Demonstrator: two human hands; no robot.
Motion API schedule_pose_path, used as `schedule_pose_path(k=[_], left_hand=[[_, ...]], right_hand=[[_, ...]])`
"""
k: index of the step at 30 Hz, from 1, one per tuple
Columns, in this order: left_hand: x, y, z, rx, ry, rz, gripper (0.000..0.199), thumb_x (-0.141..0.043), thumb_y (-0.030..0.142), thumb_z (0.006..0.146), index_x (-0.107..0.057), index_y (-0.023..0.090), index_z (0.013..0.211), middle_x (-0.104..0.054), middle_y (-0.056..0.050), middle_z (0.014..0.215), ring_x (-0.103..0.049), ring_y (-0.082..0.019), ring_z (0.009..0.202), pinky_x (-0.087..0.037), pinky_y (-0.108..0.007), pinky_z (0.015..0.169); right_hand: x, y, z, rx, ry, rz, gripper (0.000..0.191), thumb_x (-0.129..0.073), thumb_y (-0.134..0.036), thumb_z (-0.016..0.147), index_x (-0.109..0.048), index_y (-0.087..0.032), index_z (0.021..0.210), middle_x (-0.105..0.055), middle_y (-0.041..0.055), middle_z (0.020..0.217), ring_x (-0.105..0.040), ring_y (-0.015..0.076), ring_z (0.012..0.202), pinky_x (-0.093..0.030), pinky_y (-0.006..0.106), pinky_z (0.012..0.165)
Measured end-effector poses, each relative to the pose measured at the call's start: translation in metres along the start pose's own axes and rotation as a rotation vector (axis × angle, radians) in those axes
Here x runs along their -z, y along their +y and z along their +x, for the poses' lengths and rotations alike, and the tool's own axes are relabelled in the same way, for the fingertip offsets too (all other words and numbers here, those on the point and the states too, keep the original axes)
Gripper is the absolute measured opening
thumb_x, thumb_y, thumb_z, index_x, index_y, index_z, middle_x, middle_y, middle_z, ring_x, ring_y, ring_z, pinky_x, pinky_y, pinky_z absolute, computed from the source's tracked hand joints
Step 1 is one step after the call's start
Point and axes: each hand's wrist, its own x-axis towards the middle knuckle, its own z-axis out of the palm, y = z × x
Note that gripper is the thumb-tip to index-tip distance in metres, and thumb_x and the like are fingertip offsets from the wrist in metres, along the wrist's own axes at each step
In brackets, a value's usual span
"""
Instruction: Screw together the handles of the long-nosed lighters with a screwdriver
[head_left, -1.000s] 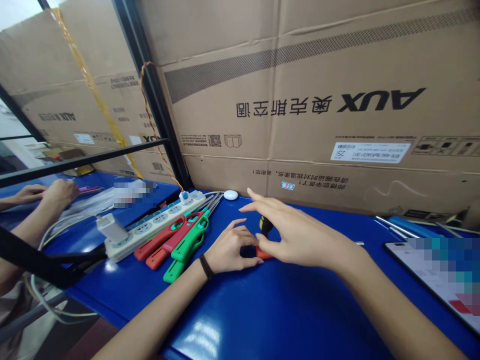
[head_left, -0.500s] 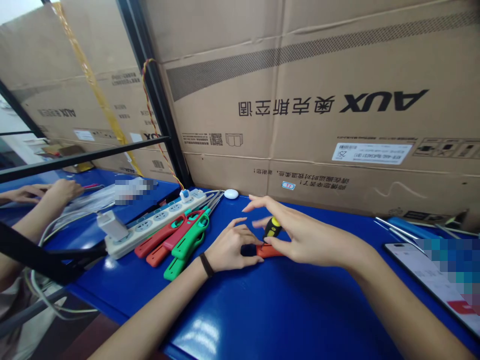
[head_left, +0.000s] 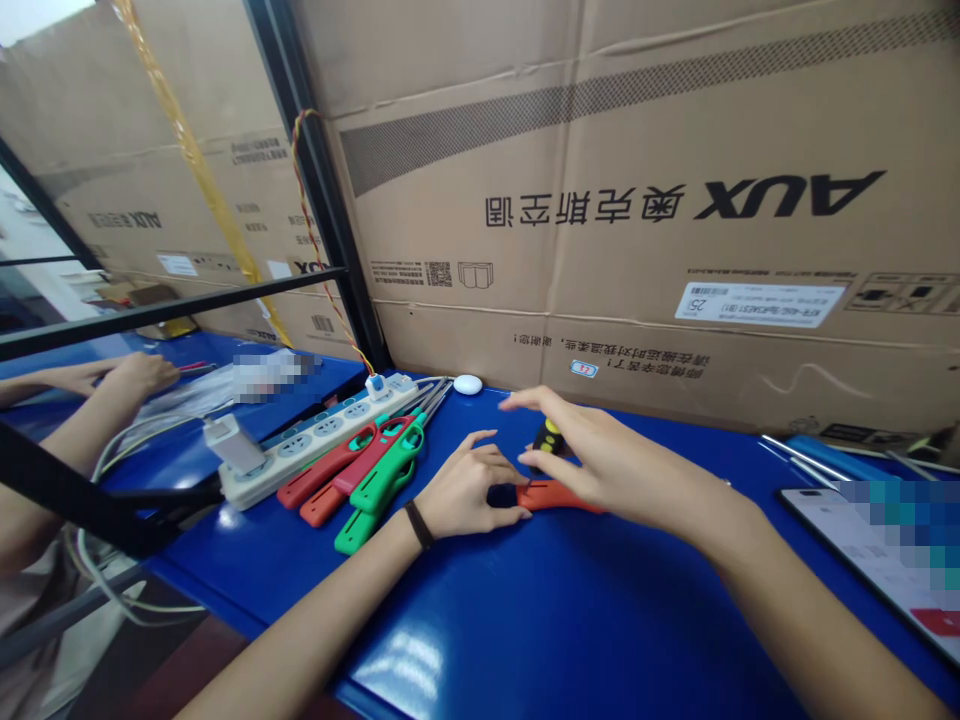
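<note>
Orange lighter [head_left: 559,494], or at least the body of one, is lying on the blue table [head_left: 600,620] right between the two hands, long axis running pretty much left to right, right end dipping a touch toward the near side. The left hand [head_left: 466,490] has the left end pinched, thumb on the near edge and fingertips on the far one, so that's the closer hand as far as I can judge. The right hand [head_left: 600,445] is arched over the other half, thumb across the front of a black-and-yellow handle [head_left: 547,446] and index stuck out straight to the left; the rest of the fingers are hidden, so can't tell if it's a real grip or just loosely around it. The key bit imo: that handle leans up from just past the far edge of the lighter as we see it, crosswise to the long axis, not along it. No shaft or tip showing, so no clue if it touches. As for which way the lighter points, dunno: the right end runs out of sight behind the right hand and I can't see a nozzle. The green lighter [head_left: 375,487] off to the left lies slanted, its body end toward us.
</note>
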Motion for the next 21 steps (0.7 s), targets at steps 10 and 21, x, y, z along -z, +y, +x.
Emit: schedule_pose_path(k=[10, 21], left_hand=[[0.000, 0.001, 0.001, 0.006, 0.014, -0.002, 0.019, -0.065, 0.040, 0.077, -0.069, 0.023, 0.085, -0.071, 0.000, 0.085, -0.064, -0.020, 0.088, -0.024, -0.045, 0.107], [0.000, 0.001, 0.000, 0.013, 0.004, -0.006, 0.024, -0.065, 0.042, 0.078, -0.068, 0.024, 0.093, -0.072, -0.001, 0.095, -0.062, -0.021, 0.098, -0.022, -0.045, 0.108]], right_hand=[[-0.001, -0.006, 0.000, 0.012, -0.003, -0.013, 0.021, -0.055, -0.019, 0.077, -0.051, -0.024, 0.097, -0.058, 0.0044, 0.109, -0.058, 0.0168, 0.092, -0.047, 0.027, 0.075], [-0.010, 0.007, 0.009, -0.026, 0.123, -0.275, 0.016, -0.049, -0.035, 0.089, -0.058, -0.023, 0.091, -0.065, 0.0053, 0.096, -0.062, 0.0208, 0.088, -0.047, 0.031, 0.071]])
